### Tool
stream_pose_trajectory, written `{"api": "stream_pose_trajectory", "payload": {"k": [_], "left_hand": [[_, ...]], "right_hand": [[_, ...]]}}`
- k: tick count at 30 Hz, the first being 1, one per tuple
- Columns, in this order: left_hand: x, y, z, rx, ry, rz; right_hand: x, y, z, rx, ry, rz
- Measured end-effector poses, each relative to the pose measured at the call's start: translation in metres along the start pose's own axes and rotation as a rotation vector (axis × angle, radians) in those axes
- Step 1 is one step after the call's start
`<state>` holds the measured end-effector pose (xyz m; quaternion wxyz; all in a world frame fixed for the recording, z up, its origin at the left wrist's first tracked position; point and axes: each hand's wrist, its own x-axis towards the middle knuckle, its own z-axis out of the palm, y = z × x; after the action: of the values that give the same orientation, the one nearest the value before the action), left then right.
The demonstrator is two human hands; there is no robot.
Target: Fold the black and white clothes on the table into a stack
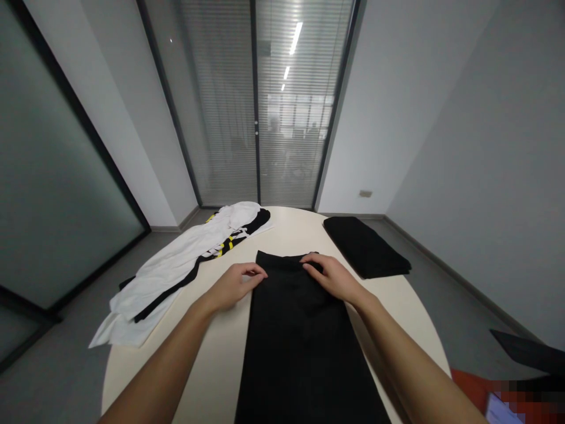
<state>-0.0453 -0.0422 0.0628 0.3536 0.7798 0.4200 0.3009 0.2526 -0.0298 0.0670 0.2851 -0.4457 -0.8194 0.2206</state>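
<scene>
A long black garment with a waistband (300, 330) lies lengthwise on the table before me, its waistband end farthest away. My left hand (233, 285) is at the garment's left edge just below the waistband, fingertips and thumb touching the cloth, with a gap between them. Across the upper right corner rests my right hand (333, 277), fingers extended and slightly apart, tips on the waistband. The near end of the garment runs out of view at the bottom. Whether it is trousers or a skirt I cannot tell.
The pale round-edged table (212, 359) holds white clothing (176, 265) with black and yellow trim on the left. Folded black cloth (366, 247) lies at the right edge. Beyond stand a glass partition with blinds (291, 147) and grey walls. Something orange (470, 388) shows at lower right.
</scene>
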Motion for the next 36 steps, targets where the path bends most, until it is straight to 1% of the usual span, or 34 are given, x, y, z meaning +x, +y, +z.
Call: {"api": "stream_pose_trajectory", "payload": {"k": [1, 2, 4, 6, 9, 12, 14, 16, 18, 19, 21, 23, 26, 28, 30, 33, 36], "left_hand": [[0.001, -0.005, 0.003, 0.023, 0.043, -0.013], [0.002, -0.01, 0.006, 0.054, 0.053, -0.03], [0.002, -0.019, 0.011, 0.132, 0.007, -0.051], [0.001, -0.022, 0.012, 0.192, -0.055, -0.056], [-0.001, -0.018, 0.008, 0.199, -0.147, -0.11], [-0.004, -0.007, 0.002, 0.134, -0.306, -0.215], [-0.005, 0.0, -0.002, 0.084, -0.345, -0.211], [-0.005, 0.005, -0.005, 0.051, -0.308, -0.133], [-0.004, 0.007, -0.007, 0.036, -0.225, -0.059], [-0.003, 0.006, -0.007, 0.036, -0.171, -0.043], [-0.001, -0.001, -0.004, 0.045, -0.053, -0.051], [0.002, -0.012, 0.002, 0.06, 0.016, -0.083], [0.005, -0.029, 0.012, 0.092, 0.0, -0.109], [0.005, -0.036, 0.017, 0.104, 0.003, -0.107], [0.006, -0.039, 0.021, 0.116, 0.042, -0.106], [0.007, -0.04, 0.025, 0.133, 0.11, -0.111], [0.009, -0.041, 0.031, 0.133, 0.158, -0.121]], "right_hand": [[0.004, 0.005, 0.004, -0.023, 0.03, -0.011], [0.007, 0.01, 0.008, -0.04, 0.034, -0.017], [0.011, 0.02, 0.018, -0.064, 0.0, -0.01], [0.01, 0.026, 0.024, -0.076, -0.052, -0.003], [0.003, 0.023, 0.024, -0.078, -0.139, -0.004], [-0.008, 0.011, 0.016, -0.044, -0.246, -0.016], [-0.014, 0.002, 0.011, -0.003, -0.274, -0.033], [-0.017, -0.006, 0.006, 0.012, -0.244, -0.041], [-0.014, -0.01, 0.003, -0.011, -0.161, -0.035], [-0.011, -0.01, 0.003, -0.033, -0.111, -0.031], [-0.005, -0.007, 0.004, -0.082, -0.018, -0.031], [0.001, 0.002, 0.007, -0.135, 0.036, -0.017], [0.003, 0.022, 0.011, -0.225, 0.026, 0.057], [-0.001, 0.035, 0.009, -0.253, 0.014, 0.125], [-0.006, 0.046, 0.003, -0.234, 0.027, 0.178], [-0.014, 0.056, -0.008, -0.167, 0.057, 0.229], [-0.018, 0.063, -0.015, -0.118, 0.04, 0.293]]}}
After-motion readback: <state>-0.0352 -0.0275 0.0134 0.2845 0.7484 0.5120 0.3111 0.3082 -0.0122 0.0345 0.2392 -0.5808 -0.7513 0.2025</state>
